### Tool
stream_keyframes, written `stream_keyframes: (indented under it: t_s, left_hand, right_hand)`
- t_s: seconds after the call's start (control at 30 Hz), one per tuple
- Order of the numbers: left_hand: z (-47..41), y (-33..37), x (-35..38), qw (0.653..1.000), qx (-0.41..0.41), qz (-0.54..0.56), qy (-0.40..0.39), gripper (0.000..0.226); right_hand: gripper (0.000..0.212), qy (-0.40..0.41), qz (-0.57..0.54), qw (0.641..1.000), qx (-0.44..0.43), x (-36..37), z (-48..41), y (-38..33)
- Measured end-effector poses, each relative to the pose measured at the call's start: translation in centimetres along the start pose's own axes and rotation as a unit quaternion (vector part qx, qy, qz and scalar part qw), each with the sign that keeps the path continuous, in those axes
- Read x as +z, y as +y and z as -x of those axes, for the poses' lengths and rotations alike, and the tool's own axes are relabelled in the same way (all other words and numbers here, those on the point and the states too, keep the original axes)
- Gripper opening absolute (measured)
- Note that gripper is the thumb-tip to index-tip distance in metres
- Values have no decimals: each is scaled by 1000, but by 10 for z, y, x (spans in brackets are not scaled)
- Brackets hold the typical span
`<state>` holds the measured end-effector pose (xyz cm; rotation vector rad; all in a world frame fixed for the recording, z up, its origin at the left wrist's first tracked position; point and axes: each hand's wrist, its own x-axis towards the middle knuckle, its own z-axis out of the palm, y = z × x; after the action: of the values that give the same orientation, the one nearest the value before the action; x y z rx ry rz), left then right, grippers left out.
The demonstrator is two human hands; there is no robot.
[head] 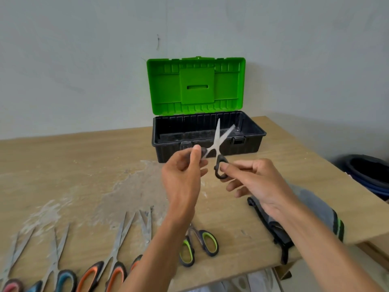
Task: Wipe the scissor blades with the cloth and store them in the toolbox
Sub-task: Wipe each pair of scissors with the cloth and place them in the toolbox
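I hold a pair of black-handled scissors [219,142] in the air in front of the toolbox [248,148], blades spread and pointing up. My left hand [183,175] pinches one handle loop, which it mostly hides. My right hand [254,182] pinches the other black loop between thumb and forefinger. The toolbox is black with its green lid [195,85] standing open against the wall; its inside looks dusty. The grey cloth [311,209] with a black and green edge lies on the table under my right forearm.
Several more scissors lie along the table's near edge: green-handled [197,245], orange-handled [105,270], blue-handled [63,279] and a pink-handled pair [10,285]. White dust smears the wooden table [84,154]. A dark bucket [370,173] stands beyond the right edge.
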<state>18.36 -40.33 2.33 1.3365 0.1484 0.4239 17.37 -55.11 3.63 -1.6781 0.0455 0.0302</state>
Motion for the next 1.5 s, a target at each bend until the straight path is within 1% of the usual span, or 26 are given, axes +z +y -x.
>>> stream_keyframes:
  t_s: [0.07, 0.13, 0.23, 0.37, 0.47, 0.53, 0.6, 0.67, 0.73, 0.8, 0.9, 0.97, 1.03, 1.1, 1.2, 1.33, 1.4, 1.43, 1.47, 1.5]
  left_hand:
    - [-3, -3, -2, 997, 43, -69, -11, 27]
    - [-8, -5, -3, 991, 57, -116, -25, 24]
    - [-16, -7, -3, 994, 27, -98, -36, 9]
    - [-29, -9, 2, 997, 1, -68, -43, 8]
    - [-43, -10, 9, 997, -3, -59, -48, 9]
    - [-56, -11, 14, 996, 3, -72, -55, 10]
    - [-74, -11, 19, 992, 6, -100, -75, 15]
    - [-94, -11, 22, 984, 23, -145, -103, 22]
    - [-117, -15, 23, 966, 84, -224, -102, 25]
    - [-143, -23, 24, 932, 147, -318, -94, 22]
    - [-173, -41, 25, 878, 175, -433, -109, 25]
    - [-183, -52, 25, 830, 182, -515, -111, 39]
    - [-186, -59, 26, 781, 190, -586, -101, 59]
    - [-187, -63, 28, 754, 195, -622, -84, 69]
    - [-187, -66, 30, 724, 189, -659, -74, 73]
    - [-185, -66, 32, 709, 187, -676, -68, 74]
    - [-185, -67, 32, 705, 186, -681, -67, 74]
    - [-185, -67, 32, 703, 186, -683, -66, 75]
    - [-185, -67, 32, 702, 188, -684, -66, 75]
    - [-185, -67, 32, 702, 189, -684, -67, 75]
  right_hand:
    - [11, 21, -17, 999, -18, -2, -7, -4]
    - [10, 33, -17, 999, -30, -4, -14, -6]
    - [8, 30, 7, 999, -41, -3, -23, -10]
    - [11, 21, 68, 997, -39, -2, -40, -16]
    - [21, 21, 182, 981, -61, -8, -60, -24]
    - [21, -12, 227, 973, -48, -13, -76, -32]
    - [15, -46, 220, 974, -17, -18, -96, -41]
    - [12, -46, 186, 981, 10, -26, -119, -49]
    - [9, -15, 173, 984, 24, -37, -148, -53]
    - [8, 16, 194, 980, 43, -48, -178, -55]
    - [7, 22, 233, 967, 98, -62, -219, -50]
    - [7, 25, 262, 955, 135, -69, -243, -43]
    - [7, 18, 296, 940, 168, -74, -264, -35]
    - [9, 5, 332, 922, 197, -76, -280, -30]
    - [20, -19, 378, 896, 230, -73, -295, -26]
    - [27, -31, 412, 878, 240, -63, -304, -14]
    - [22, -27, 425, 873, 236, -59, -309, -5]
    - [16, -25, 440, 867, 231, -56, -311, -2]
    - [11, -20, 470, 856, 216, -54, -312, 0]
    - [13, -16, 514, 835, 199, -52, -312, 1]
